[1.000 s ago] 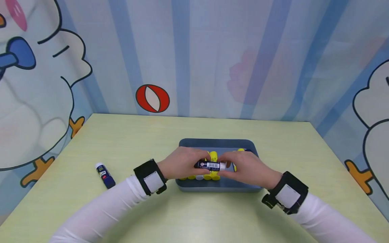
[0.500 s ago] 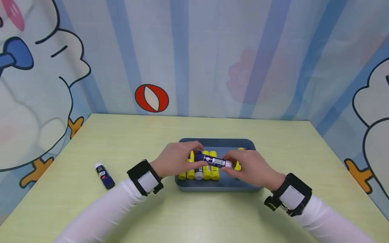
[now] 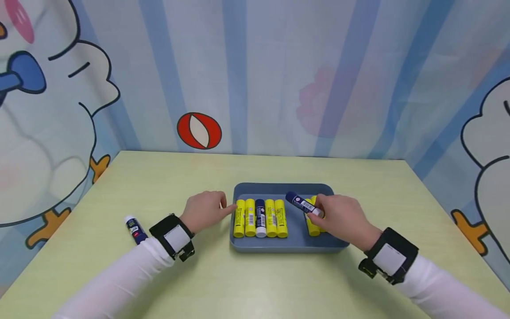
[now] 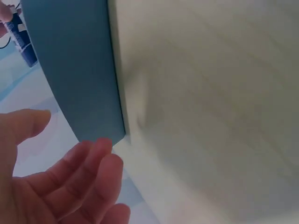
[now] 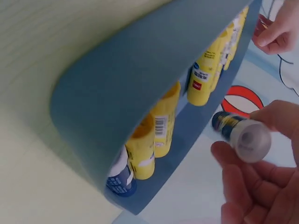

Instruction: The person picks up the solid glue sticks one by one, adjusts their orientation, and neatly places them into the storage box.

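My right hand (image 3: 344,217) pinches a navy glue stick (image 3: 299,202) with a white cap, held tilted over the right half of a blue-grey tray (image 3: 271,249). In the right wrist view its white cap end (image 5: 252,141) faces the camera. My left hand (image 3: 205,212) holds nothing, its fingers loosely bent beside the tray's left rim. Several yellow glue sticks (image 3: 271,217) and one navy glue stick (image 3: 260,215) lie side by side in the tray's left half. Two yellow glue sticks (image 5: 161,122) and a navy one (image 5: 122,182) lie at its right end, partly hidden by my right hand in the head view.
Another navy glue stick (image 3: 135,228) with a white cap lies on the table (image 3: 191,283) at the left, its lower end behind my left sleeve. A printed curtain (image 3: 267,79) stands behind the table's back edge.
My left hand has let go of the navy glue stick and moved left to the tray's edge. My right hand has carried the glue stick rightwards and tilted it, uncovering the left row.
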`<state>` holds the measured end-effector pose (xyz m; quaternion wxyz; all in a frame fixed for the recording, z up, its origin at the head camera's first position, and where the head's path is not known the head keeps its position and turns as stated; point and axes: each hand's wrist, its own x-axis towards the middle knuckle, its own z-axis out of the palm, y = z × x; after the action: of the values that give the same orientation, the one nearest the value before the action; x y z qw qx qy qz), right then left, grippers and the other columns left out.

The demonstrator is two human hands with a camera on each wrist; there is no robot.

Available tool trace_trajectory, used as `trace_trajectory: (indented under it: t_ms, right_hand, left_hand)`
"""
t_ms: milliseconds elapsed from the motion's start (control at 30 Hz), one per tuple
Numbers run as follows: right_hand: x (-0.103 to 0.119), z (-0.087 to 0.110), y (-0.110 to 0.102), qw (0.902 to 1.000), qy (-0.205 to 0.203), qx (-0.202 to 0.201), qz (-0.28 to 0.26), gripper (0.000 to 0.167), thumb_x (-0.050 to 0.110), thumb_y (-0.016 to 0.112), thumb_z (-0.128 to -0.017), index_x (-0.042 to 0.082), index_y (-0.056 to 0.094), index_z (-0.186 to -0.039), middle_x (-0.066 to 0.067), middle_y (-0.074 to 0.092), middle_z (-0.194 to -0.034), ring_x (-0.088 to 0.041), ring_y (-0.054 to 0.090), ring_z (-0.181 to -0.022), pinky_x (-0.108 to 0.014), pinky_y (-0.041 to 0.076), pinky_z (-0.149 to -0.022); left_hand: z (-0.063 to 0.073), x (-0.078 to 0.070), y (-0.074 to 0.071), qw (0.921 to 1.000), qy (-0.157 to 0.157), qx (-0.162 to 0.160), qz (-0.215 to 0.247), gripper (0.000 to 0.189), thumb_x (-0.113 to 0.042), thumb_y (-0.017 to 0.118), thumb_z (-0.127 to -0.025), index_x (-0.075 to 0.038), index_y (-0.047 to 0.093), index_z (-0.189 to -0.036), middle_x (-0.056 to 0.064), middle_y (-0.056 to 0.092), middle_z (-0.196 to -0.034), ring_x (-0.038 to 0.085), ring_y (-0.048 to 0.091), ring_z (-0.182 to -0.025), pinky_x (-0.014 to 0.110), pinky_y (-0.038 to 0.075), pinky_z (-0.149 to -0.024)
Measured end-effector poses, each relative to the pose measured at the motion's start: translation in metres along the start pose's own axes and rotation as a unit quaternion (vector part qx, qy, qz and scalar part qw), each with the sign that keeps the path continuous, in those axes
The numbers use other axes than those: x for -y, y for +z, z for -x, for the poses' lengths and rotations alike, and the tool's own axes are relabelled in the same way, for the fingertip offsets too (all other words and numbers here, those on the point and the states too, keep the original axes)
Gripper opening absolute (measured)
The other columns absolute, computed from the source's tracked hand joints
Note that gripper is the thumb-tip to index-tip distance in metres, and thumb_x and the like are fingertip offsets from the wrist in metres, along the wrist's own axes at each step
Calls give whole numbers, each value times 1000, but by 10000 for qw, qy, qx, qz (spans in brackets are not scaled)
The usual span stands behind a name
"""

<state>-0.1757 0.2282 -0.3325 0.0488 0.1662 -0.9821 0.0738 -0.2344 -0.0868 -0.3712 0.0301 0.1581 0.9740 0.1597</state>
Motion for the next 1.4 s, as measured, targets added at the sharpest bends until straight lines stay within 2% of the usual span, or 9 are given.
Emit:
trace_trajectory:
  t_ms: [167,333,467,633,767,867,1100,1233,1400]
  right_hand:
    - [5,-3,11,9992,27,158,379,24,27,72,-84,8,60,-77,3,47,-57,-11,43,-48,-26,34,-43]
    - [14,-7,16,9975,-14,388,591,32,26,71,-84,11,54,-62,4,39,-50,-13,43,-47,-25,32,-42]
    - [18,-14,17,9944,213,778,688,41,30,72,-84,12,50,-54,4,36,-48,-14,44,-47,-25,30,-42]
    - [20,-28,16,9833,735,1581,521,39,36,70,-85,11,55,-58,1,48,-53,-14,50,-50,-25,35,-45]
    - [22,-35,16,9757,953,1912,479,36,39,69,-86,10,58,-67,-1,54,-60,-15,53,-52,-27,40,-49]
    - [24,-37,15,9741,919,1986,568,35,39,70,-85,10,59,-71,-1,56,-62,-15,54,-53,-28,41,-51]
    - [26,-40,19,9742,677,2007,776,38,42,72,-84,10,58,-67,-1,54,-58,-15,53,-54,-29,41,-51]
    - [23,-41,20,9726,710,2096,717,39,44,70,-85,10,58,-68,0,56,-58,-14,54,-53,-29,41,-52]
    - [11,-41,16,9750,812,2040,339,42,46,66,-88,10,60,-67,1,53,-53,-13,52,-48,-25,36,-47]
  left_hand:
    - [-1,-2,10,9998,57,197,77,33,-39,63,-93,-12,61,-74,-2,49,-55,15,48,-52,26,33,-48]
    - [-1,-5,15,9994,229,89,224,27,-27,62,-93,-13,59,-70,-3,50,-55,14,48,-51,26,35,-47]
    - [-3,-6,14,9994,257,59,243,29,-22,62,-91,-13,57,-64,-3,49,-54,14,47,-50,26,33,-46]
    - [-3,-6,15,9996,172,85,194,32,-21,62,-90,-13,54,-61,-4,44,-53,13,45,-49,26,31,-46]
    - [-3,-8,14,9996,173,76,204,33,-19,62,-90,-13,51,-59,-4,41,-53,13,44,-49,26,30,-46]
    - [-3,-10,14,9997,153,107,157,33,-19,61,-89,-13,50,-59,-4,40,-53,13,43,-49,26,29,-47]
    - [-5,-10,15,9997,64,179,131,32,-19,61,-90,-13,52,-60,-4,42,-53,13,43,-50,26,30,-47]
    - [-5,-10,16,9998,77,154,114,33,-19,61,-91,-13,50,-60,-4,41,-53,12,42,-50,26,29,-47]
    - [-5,-10,16,9998,95,142,65,34,-20,61,-91,-13,49,-59,-4,40,-53,12,42,-49,26,28,-46]
